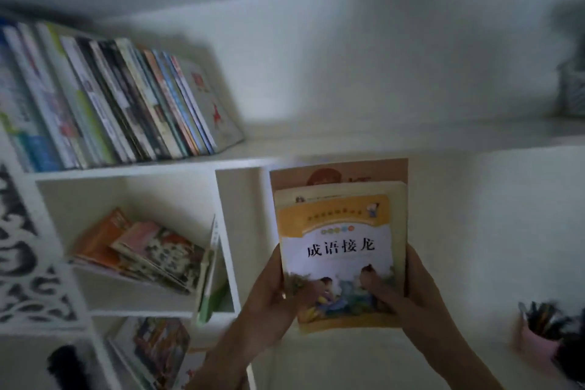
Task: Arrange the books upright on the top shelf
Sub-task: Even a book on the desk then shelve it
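I hold a small stack of books in front of me, below the top shelf (316, 144). The front one is an orange and white book (340, 250) with Chinese characters on its cover; a larger brown book (335, 172) sticks up behind it. My left hand (278, 291) grips the stack's left edge with its thumb on the cover. My right hand (411, 291) grips the right edge the same way. On the shelf's left part stands a row of books (110, 98), leaning left.
A lower cubby holds a flat pile of books (139, 250), and another cubby below it holds more books (158, 348). A carved white panel (22, 250) is at the left. A pink pen cup (538, 336) stands at the lower right, a patterned container (573, 89) on the shelf's right.
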Available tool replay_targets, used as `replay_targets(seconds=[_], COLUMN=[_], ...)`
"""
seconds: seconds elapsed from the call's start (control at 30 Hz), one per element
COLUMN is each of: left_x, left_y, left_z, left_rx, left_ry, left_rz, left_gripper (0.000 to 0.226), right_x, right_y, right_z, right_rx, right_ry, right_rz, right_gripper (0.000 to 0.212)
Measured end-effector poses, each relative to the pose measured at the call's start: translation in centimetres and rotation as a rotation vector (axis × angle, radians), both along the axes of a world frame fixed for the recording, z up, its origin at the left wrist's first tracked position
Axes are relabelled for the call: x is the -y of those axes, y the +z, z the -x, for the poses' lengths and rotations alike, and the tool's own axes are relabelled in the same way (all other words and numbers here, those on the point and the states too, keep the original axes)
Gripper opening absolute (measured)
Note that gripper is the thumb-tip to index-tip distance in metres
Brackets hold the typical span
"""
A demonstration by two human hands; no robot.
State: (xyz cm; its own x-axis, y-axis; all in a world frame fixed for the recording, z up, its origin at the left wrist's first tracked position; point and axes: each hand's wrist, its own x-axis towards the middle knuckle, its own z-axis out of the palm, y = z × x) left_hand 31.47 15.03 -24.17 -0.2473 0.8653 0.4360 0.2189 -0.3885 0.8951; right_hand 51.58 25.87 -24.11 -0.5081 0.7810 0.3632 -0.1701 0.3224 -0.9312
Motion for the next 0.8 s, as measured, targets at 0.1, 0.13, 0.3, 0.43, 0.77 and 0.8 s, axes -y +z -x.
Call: replay_targets(seconds=[0.1, 0.13, 0.3, 0.43, 0.77, 0.8], left_x=[2.2, 2.9, 3.6, 3.2, -3.2, -4.2], left_y=[5.4, 6.8, 10.6, 14.1, 23.1, 22.9], left_z=[-0.7, -1.1, -2.3, -2.1, 5.7, 6.9], left_rx=[-0.02, -0.045, -0.107, -0.183, -0.531, -0.55], left_ry=[-0.018, -0.019, 0.119, 0.321, 0.711, 0.737], left_rz=[-0.135, -0.171, -0.305, -0.405, -0.638, -0.644], left_gripper=[0.067, 0.067, 0.058, 0.052, 0.037, 0.038], right_x=[1.6, 2.0, 2.7, 1.8, 0.2, 0.1], right_y=[5.7, 7.2, 11.8, 15.8, 24.8, 25.0], right_z=[0.1, 0.2, 1.3, 3.9, 15.1, 16.3], right_rx=[-0.046, -0.043, -0.057, -0.006, 0.106, 0.093], right_ry=[0.02, 0.023, -0.038, -0.124, -0.036, 0.038], right_rz=[0.018, 0.028, 0.014, -0.143, -0.478, -0.415], right_gripper=[0.034, 0.039, 0.037, 0.052, 0.042, 0.042])
